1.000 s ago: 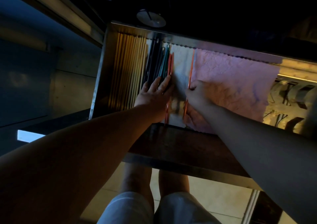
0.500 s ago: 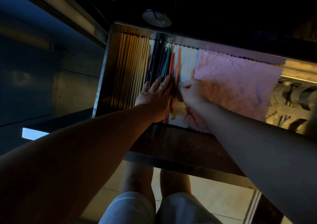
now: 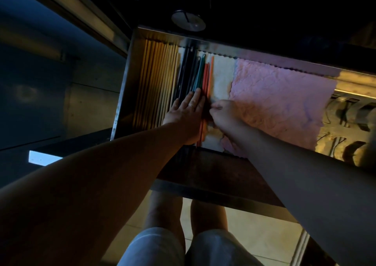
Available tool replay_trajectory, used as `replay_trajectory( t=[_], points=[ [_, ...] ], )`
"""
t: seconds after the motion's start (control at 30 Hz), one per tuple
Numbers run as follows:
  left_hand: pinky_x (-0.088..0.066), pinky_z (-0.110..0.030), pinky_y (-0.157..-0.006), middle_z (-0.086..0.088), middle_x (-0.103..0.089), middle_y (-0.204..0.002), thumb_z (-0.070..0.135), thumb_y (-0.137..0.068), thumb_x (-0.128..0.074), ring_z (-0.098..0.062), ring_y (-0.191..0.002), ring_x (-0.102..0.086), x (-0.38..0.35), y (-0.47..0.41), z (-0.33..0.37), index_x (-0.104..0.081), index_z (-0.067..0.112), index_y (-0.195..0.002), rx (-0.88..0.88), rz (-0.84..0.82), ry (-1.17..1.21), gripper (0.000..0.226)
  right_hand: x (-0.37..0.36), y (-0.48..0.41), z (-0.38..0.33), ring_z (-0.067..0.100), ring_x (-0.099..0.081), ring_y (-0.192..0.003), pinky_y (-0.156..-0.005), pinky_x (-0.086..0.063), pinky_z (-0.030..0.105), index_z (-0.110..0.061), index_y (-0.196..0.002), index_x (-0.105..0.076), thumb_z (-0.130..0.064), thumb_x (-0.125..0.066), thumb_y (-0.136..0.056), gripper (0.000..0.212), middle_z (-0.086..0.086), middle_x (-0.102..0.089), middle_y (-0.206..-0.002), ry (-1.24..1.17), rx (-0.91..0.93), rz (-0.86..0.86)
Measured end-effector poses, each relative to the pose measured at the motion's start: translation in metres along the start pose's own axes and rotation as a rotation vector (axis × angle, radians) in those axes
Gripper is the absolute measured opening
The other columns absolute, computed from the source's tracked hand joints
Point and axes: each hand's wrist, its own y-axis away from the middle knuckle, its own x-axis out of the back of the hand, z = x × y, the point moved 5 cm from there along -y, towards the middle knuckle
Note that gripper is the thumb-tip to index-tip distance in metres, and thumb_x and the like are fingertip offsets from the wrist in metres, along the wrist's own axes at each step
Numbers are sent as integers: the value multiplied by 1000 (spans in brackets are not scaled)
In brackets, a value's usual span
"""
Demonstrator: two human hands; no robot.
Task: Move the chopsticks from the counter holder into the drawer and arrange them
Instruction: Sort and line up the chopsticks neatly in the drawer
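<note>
Left grip (image 3: 186,111) lies flat, fingers straight, pressing a bundle of dark and teal plastic chopsticks (image 3: 193,78) onto the floor of the open steel drawer (image 3: 125,86). Right grip (image 3: 224,116), just beside it, is curled and seems to pinch the near part of a slim orange chopstick (image 3: 211,72), though the light is dim. That stick's long axis runs straight away from the right grip toward the drawer's back, parallel to the bundle and close against it. Outboard of the left grip, pale wooden chopsticks (image 3: 160,82) lie in a row. The right grip looks better placed to nudge the stick flush.
</note>
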Motion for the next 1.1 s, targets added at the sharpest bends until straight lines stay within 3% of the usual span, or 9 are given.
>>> replay_trajectory(
  t=[0.23,0.33,0.4,0.5,0.57,0.73,0.9,1.0,1.1],
  points=[
    [1,-44,-119,1,30,-157,25,-97,-41,-18,-146,19,5,5,1,16,19,-151,43,-47,-2,79,1,12,1,27,-61,-70,-62,-50,36,-3,-108,-66,-2,-52,-86,26,25,-69,-94,-51,-44,-160],
    [2,-44,-118,0,28,-157,23,-96,-46,-19,-146,18,6,14,0,15,20,-152,71,-87,-4,82,10,19,-1,25,-64,-85,-59,-43,21,0,-112,-65,0,-53,-87,28,23,-68,-107,-67,-26,-117],
    [1,-45,-119,0,28,-157,23,-95,-49,-21,-146,19,8,23,0,13,20,-152,85,-122,1,85,17,26,1,15,-57,-93,-67,-41,17,-2,-122,-59,-2,-54,-89,34,15,-64,-116,-95,-27,-93],
    [-2,-48,-119,-2,26,-158,35,-95,-50,-25,-146,17,17,44,5,10,22,-153,120,-150,31,84,26,46,3,8,-50,-91,-57,-35,4,-6,-128,-55,-10,-56,-92,36,3,-57,-107,-103,2,-74],
    [-3,-49,-119,-1,22,-159,40,-94,-53,-27,-147,16,27,62,11,6,22,-154,155,-154,117,86,34,64,3,11,-52,-93,-62,-37,6,-6,-128,-56,-12,-56,-92,36,7,-60,-113,-100,10,-44],
    [-5,-48,-118,-2,6,-163,40,-94,-49,-29,-148,7,56,117,33,-7,24,-154,224,-14,306,74,54,122,0,22,-51,-123,-87,-36,22,-13,-135,-49,-22,-57,-93,44,9,-54,-135,-91,2,-22],
    [-5,-48,-118,-4,-2,-163,47,-96,-40,-29,-148,2,82,178,57,-11,27,-153,99,142,292,67,82,201,-8,5,-42,-119,-78,-31,-4,-28,-140,-40,-38,-54,-92,51,2,-48,-143,246,274,27],
    [-5,-47,-118,-5,-4,-163,50,-96,-36,-28,-148,0,82,214,63,-8,27,-154,66,142,297,69,90,245,-10,21,-41,-129,-100,-40,36,-34,-140,-34,-47,-49,-89,55,1,-45,-144,448,347,140],
    [-5,-47,-117,-4,-3,-163,53,-96,-35,-28,-149,-1,73,242,62,-8,27,-154,31,96,254,70,84,280,1,27,-23,-141,-111,-24,50,-41,-143,-23,-54,-43,-87,60,-2,-29,-153,604,271,167]
  ],
)
